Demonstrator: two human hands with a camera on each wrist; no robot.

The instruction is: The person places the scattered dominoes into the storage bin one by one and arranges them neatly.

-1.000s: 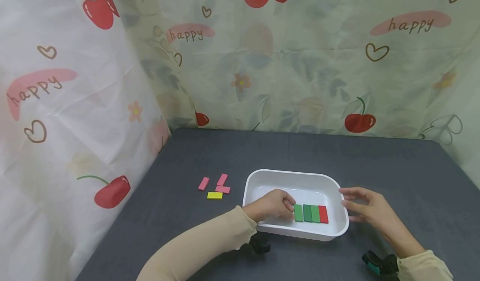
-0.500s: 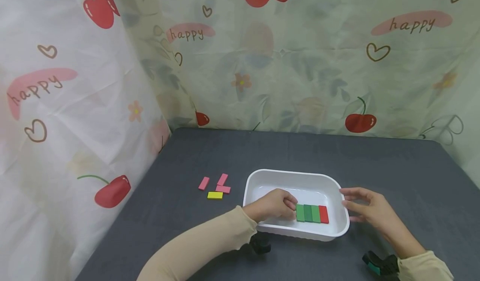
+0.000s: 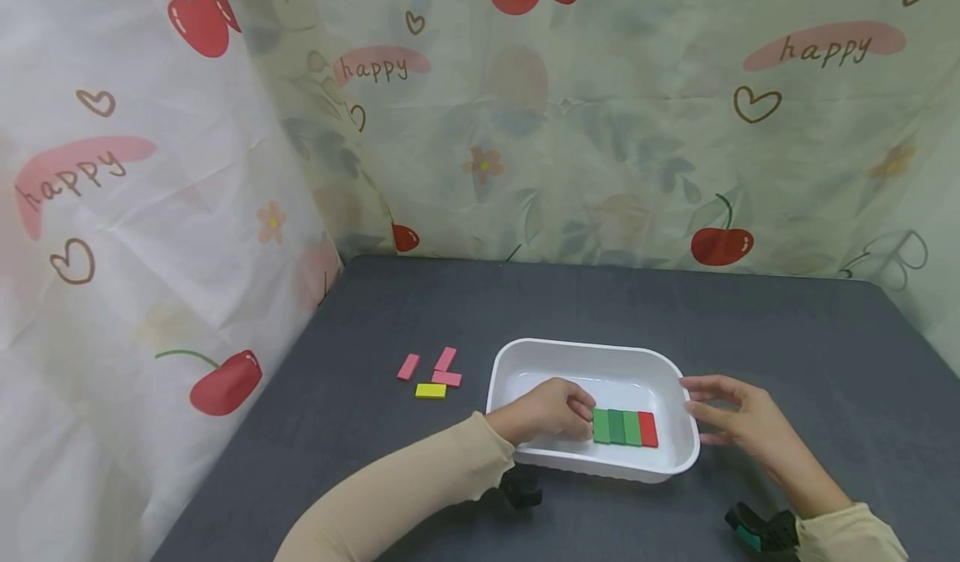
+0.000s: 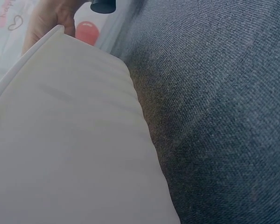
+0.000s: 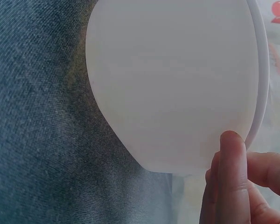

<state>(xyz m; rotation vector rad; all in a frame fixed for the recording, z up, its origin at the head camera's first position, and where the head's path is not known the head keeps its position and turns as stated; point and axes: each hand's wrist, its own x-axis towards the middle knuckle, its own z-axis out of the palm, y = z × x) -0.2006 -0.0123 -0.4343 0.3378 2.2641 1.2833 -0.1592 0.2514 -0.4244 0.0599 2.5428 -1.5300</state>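
Left of centre, pink rectangular tiles (image 3: pixel 447 379) lie near a yellow one (image 3: pixel 431 391). Inside the white round-cornered tray (image 3: pixel 585 343), the nearer left hand (image 3: pixel 551 408) bends (whether pinching, I can't tell) left of the flat green-and-red tile row (image 3: pixel 632 429), which runs left-to-right. The right hand (image 3: pixel 731 405), fingers extended, touches the tray's right end, grasping nothing.

Green tiles (image 3: pixel 617 427) abut a red tile (image 3: pixel 647 429) in a white tray (image 3: pixel 637 391).

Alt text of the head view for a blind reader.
A person's left-hand grip is inside a white rectangular tray, beside a row of three flat green rectangular tiles and one red tile. The right grip is at the tray's right end. Three pink tiles and one yellow tile lie outside, left.
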